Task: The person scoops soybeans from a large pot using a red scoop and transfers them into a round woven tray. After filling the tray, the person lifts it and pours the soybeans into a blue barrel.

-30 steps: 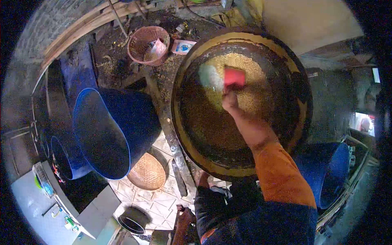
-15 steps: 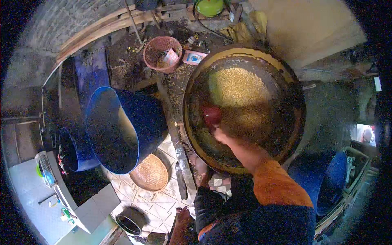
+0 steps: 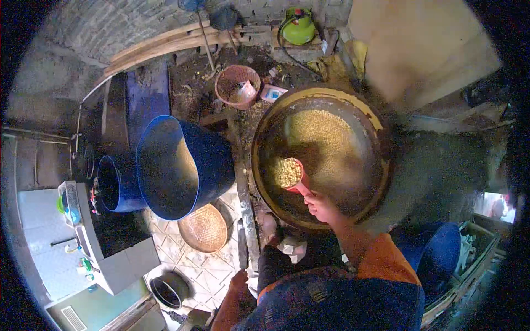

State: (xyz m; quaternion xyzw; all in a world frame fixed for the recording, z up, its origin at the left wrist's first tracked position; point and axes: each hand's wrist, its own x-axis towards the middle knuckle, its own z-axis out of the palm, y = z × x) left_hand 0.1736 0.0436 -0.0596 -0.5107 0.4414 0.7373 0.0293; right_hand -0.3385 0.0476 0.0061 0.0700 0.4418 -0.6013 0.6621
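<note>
My right hand [image 3: 322, 206] is closed round the handle of a red plastic scoop [image 3: 302, 175]. A heap of pale yellow beans [image 3: 287, 172] fills the scoop, which is over the left part of a big round pan [image 3: 274, 205]. More beans [image 3: 323, 128] lie inside the pan, mostly toward its far side. My left hand [image 3: 239, 279] hangs low beside my body, above the tiled floor; its fingers are too small and dark to make out.
Left of the pan stands a large blue tub [image 3: 215, 165] with pale contents, and a smaller blue tub [image 3: 128, 190] beyond it. A woven basket [image 3: 203, 230] lies on the tiles. A pink basket [image 3: 237, 88] and green gas cylinder [image 3: 300, 28] are at the back.
My right hand has raised the scoop and turned it, so its bean-filled opening now shows. The view has shifted, bringing more of the back wall into sight.
</note>
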